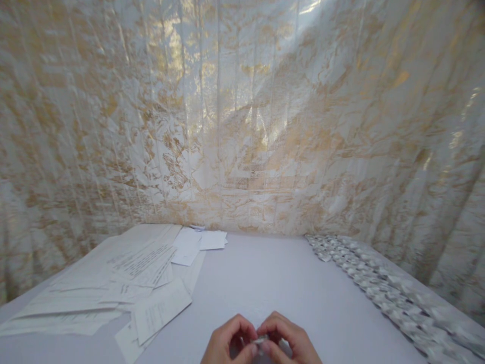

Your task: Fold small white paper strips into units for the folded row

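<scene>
Both my hands meet at the bottom edge of the head view, above a white table (265, 278). My left hand (227, 344) and my right hand (290, 341) have their fingers curled and pinched together on a small silvery item (260, 340), which looks like a piece of blister pack. Most of it is hidden by my fingertips. The lower parts of both hands are cut off by the frame.
Printed paper sheets and slips (125, 283) lie spread over the left of the table. A long row of silvery blister packs (379, 288) runs along the right edge. A white and gold curtain (242, 111) hangs close behind the table.
</scene>
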Demonstrator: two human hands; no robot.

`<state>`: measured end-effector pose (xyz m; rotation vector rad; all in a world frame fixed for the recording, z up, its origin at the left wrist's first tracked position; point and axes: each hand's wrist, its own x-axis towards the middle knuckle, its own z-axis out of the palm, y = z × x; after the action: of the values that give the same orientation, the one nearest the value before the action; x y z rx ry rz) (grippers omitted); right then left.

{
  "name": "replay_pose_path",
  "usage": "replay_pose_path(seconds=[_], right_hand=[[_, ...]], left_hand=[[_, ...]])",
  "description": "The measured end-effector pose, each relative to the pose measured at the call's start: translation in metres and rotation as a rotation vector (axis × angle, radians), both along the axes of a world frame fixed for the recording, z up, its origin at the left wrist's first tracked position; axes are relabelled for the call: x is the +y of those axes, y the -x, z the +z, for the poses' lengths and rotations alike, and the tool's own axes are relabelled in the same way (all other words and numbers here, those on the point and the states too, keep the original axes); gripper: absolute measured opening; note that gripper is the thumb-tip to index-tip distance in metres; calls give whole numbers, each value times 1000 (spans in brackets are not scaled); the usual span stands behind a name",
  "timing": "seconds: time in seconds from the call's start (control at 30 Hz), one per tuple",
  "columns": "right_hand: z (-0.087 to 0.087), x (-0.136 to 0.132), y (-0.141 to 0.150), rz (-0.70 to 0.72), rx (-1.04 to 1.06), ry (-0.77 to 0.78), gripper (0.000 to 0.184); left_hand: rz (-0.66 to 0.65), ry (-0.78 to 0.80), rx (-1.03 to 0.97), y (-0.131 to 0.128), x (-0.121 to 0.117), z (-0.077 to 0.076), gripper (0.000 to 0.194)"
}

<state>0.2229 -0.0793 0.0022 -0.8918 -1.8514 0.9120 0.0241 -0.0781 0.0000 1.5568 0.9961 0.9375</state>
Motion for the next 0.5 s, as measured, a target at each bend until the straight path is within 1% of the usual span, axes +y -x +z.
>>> replay_pose_path(seconds=[0.1,0.17,0.23,0.27,0.33,0.43,0.5], right_hand=[[-2,1,0,11,-53,-61,36],[-3,2,-1,1,-96,-154,29],[-3,4,-1,-27,-121,-248,22],[-2,5,-1,-44,-122,-266,22],[0,5,0,-58,-96,-230,24],[3,3,1,-54,1,-67,34],[1,2,2,-50,61,43,40]], left_hand=[[20,-22,18,0,1,-2,14],[11,-91,-13,1,1,-3,12],[6,-168,-64,2,1,-3,14],[8,-198,-92,2,0,-2,18],[21,-215,-149,1,-1,-1,28],[48,-174,-223,-1,-2,1,43],[67,-127,-248,-2,-3,2,48]])
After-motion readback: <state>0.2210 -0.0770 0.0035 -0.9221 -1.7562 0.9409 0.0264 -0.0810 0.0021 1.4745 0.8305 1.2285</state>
